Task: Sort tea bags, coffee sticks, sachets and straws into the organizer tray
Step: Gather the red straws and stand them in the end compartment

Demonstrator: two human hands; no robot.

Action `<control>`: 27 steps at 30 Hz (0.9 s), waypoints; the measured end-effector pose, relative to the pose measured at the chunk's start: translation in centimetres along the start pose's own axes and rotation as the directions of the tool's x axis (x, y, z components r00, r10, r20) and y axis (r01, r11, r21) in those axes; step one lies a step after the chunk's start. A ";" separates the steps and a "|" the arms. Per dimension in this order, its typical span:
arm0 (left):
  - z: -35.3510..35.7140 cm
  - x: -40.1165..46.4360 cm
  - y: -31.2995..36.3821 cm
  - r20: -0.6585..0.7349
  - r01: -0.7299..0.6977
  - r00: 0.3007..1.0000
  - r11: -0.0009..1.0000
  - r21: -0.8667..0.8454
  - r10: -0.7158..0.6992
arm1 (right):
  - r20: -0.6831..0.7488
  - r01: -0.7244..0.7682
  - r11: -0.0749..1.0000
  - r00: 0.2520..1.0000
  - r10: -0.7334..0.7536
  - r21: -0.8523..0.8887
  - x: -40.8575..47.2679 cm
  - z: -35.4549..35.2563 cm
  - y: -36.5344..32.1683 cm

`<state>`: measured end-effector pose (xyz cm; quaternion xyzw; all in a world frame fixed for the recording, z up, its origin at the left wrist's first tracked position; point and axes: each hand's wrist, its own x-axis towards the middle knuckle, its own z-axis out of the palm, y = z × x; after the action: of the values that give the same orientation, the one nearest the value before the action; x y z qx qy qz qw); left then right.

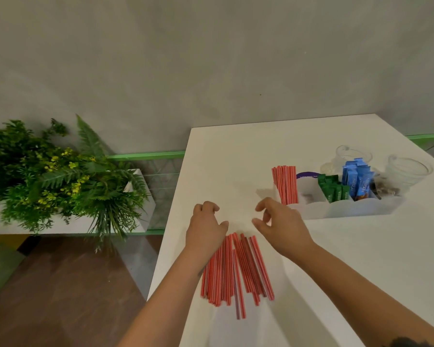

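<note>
Straw step is going on — both hands, left hand (206, 227) and right hand (280, 226), are hovering loose-fingered, holding nothing, over loose straws (236, 269); next they're needing gathering toward the organizer tray (361, 209) at 2 o'clock.

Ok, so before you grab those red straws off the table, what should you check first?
1. Loose straws lie within reach, between both hands: ok.
2. Left hand free, holding nothing: ok.
3. Right hand free, fingers relaxed: ok.
4. Straws lined up for one grip: not ok, they fan out and one pokes out toward the person.
5. Organizer tray straw slot has room beside the standing straws: cannot tell.
6. Path to the tray clear over the table: ok.
</note>
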<state>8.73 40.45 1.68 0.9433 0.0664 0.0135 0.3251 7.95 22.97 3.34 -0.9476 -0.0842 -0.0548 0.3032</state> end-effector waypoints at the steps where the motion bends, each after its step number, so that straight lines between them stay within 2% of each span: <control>1: -0.1 -0.4 -0.4 0.020 0.015 1.000 1.000 0.020 -0.016 | 0.053 -0.024 1.000 0.998 0.025 -0.008 -0.4 0.5 -0.2; 8: -0.4 -2.6 -2.6 0.153 0.158 0.971 0.971 0.178 -0.186 | 0.213 -0.130 0.975 0.962 0.168 -0.183 -2.8 3.6 -1.2; 13: -0.3 -3.2 -3.6 0.177 0.203 0.951 0.944 0.259 -0.253 | 0.210 -0.050 0.920 0.968 0.141 -0.388 -4.1 5.7 -0.9; 20: 0.1 -2.9 -3.5 0.262 0.192 0.926 0.938 0.290 -0.271 | 0.205 0.016 0.889 0.975 0.088 -0.458 -4.4 6.5 -0.8; 27: 0.0 -2.4 -3.1 0.257 0.179 0.931 0.940 0.291 -0.257 | 0.210 -0.010 0.843 0.967 0.146 -0.538 -3.8 6.6 -0.9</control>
<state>5.94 42.54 -0.16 0.9561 0.1241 -0.1711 0.2029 4.42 27.07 -2.13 -0.9964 -0.0632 0.0529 0.0177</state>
